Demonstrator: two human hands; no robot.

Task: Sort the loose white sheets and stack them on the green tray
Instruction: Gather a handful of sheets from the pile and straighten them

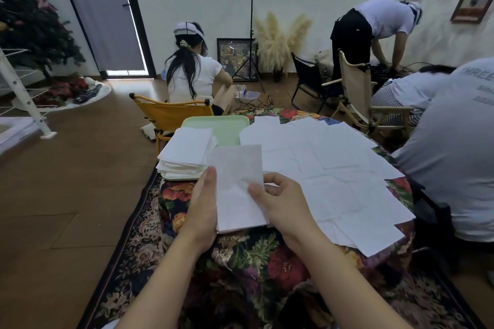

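Observation:
Both hands hold a small bundle of white sheets [238, 187] upright above the near edge of the flowered table. My left hand [201, 203] grips its left side, thumb on the front. My right hand [280, 203] pinches its right edge with thumb on the paper. A thick stack of white sheets [187, 152] lies on the left half of the green tray [227, 128], at the table's far left. Several loose white sheets [334, 168] lie spread and overlapping over the table's middle and right.
The low table wears a dark flowered cloth [254, 256] and stands on a patterned rug [128, 235]. A person in a grey shirt [454, 155] sits close at the right edge. Another person on a yellow chair [171, 115] sits behind the tray. Wooden chairs [358, 88] stand far right.

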